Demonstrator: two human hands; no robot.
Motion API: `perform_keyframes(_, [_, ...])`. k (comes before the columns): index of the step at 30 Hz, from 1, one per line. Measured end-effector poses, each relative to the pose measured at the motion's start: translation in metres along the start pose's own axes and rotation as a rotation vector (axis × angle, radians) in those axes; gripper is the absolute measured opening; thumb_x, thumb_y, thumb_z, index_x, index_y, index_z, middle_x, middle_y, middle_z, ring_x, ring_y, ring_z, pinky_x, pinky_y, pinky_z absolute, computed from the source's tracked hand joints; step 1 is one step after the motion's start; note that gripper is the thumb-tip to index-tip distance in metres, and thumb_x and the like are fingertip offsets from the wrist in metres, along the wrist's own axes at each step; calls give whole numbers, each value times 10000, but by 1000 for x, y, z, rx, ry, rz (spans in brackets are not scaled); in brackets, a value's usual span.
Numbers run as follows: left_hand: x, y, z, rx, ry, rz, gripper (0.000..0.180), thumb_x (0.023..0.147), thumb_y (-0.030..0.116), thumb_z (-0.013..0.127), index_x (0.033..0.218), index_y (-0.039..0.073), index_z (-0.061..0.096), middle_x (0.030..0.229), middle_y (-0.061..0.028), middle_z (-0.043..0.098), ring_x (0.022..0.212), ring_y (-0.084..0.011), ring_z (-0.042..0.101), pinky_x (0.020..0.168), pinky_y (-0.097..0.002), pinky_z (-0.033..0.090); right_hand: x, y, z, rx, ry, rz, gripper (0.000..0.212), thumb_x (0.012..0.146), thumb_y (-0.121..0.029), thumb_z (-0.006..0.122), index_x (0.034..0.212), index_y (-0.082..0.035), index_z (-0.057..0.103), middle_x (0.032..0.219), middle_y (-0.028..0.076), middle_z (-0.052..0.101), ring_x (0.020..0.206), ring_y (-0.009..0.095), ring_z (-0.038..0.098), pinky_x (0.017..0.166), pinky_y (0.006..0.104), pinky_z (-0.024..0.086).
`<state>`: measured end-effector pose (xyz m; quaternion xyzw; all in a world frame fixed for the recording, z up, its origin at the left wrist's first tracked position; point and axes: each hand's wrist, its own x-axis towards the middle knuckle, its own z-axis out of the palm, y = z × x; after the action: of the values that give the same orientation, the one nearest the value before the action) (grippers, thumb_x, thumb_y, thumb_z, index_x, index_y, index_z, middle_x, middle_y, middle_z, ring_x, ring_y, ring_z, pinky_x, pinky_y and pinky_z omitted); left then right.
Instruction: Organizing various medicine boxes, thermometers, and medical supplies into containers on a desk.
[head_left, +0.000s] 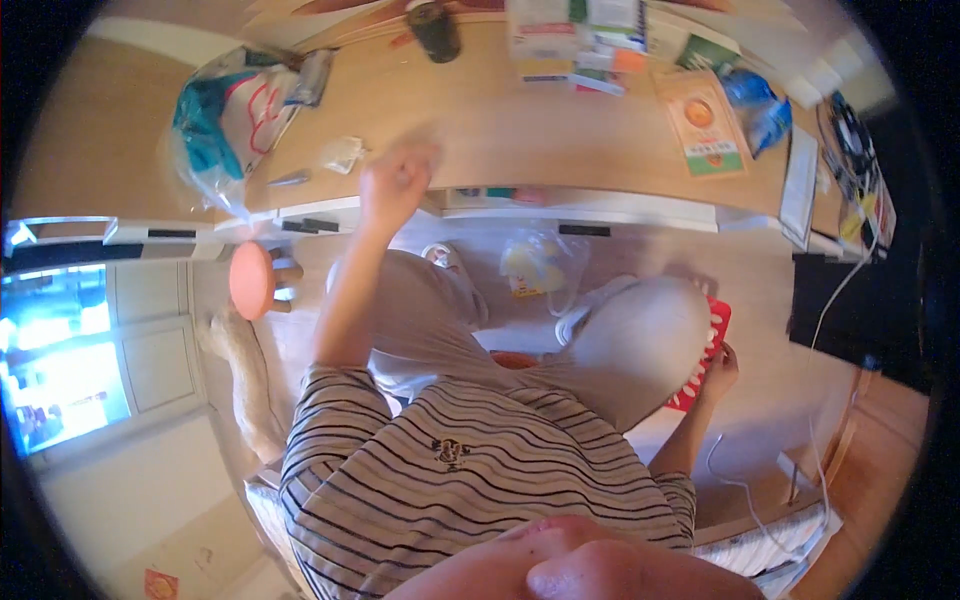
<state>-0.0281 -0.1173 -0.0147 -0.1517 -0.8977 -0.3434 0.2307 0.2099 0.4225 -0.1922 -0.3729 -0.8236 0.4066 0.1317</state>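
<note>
My left hand (398, 185) is raised at the front edge of the wooden desk (380, 110). Motion smears its fingers, so I cannot make out whether they hold anything. Nearest to it on the desktop lies a small white packet (344, 154). Down beside my right knee, my right hand (722, 372) grips a flat red thing with white shapes on it (717, 325). My knee hides part of that red thing, and its exact kind is unclear.
A plastic bag (215, 120) lies at the desk's left, a dark cup (434, 32) at its back. An orange-brown pouch (703, 120) and a blue packet (765, 115) are at the right. Below stand a pink-topped stool (252, 280) and a clear bag (540, 265). A white cable (835, 290) hangs right.
</note>
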Motion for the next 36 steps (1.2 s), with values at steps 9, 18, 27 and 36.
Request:
perform_keyframes(9, [59, -55, -2, 112, -34, -313, 288, 767, 242, 665, 1039, 151, 646, 791, -16, 656, 682, -191, 620, 640, -318, 505, 4, -248, 42, -56, -37, -724, 205, 853, 21, 535, 1021, -1, 652, 863, 94, 652, 755, 127, 584, 655, 253, 473])
perform_keyframes(18, [76, -94, -4, 257, 154, -580, 235, 748, 242, 617, 971, 201, 680, 853, -17, 681, 813, -246, 643, 722, -371, 513, -59, -504, 275, -219, -349, -1618, 277, 832, -19, 515, 1093, -52, 604, 1122, 122, 615, 1031, 282, 589, 868, 359, 482])
perform_keyframes(27, [66, -111, -36, 225, 227, -582, 242, 727, 207, 576, 941, 154, 676, 844, -100, 664, 812, -278, 634, 718, -429, 493, -80, -617, 443, -1017, -415, -1584, 252, 817, -179, 514, 975, -52, 664, 1033, 164, 648, 979, 307, 625, 815, 396, 510])
perform_keyframes(36, [50, -151, -60, 402, 323, -586, 291, 701, 201, 624, 963, 77, 602, 1063, -157, 578, 982, -361, 536, 817, -459, 462, -70, -631, 457, -1056, -392, -1493, 254, 840, -164, 509, 998, -39, 664, 1029, 186, 645, 989, 327, 622, 825, 424, 508])
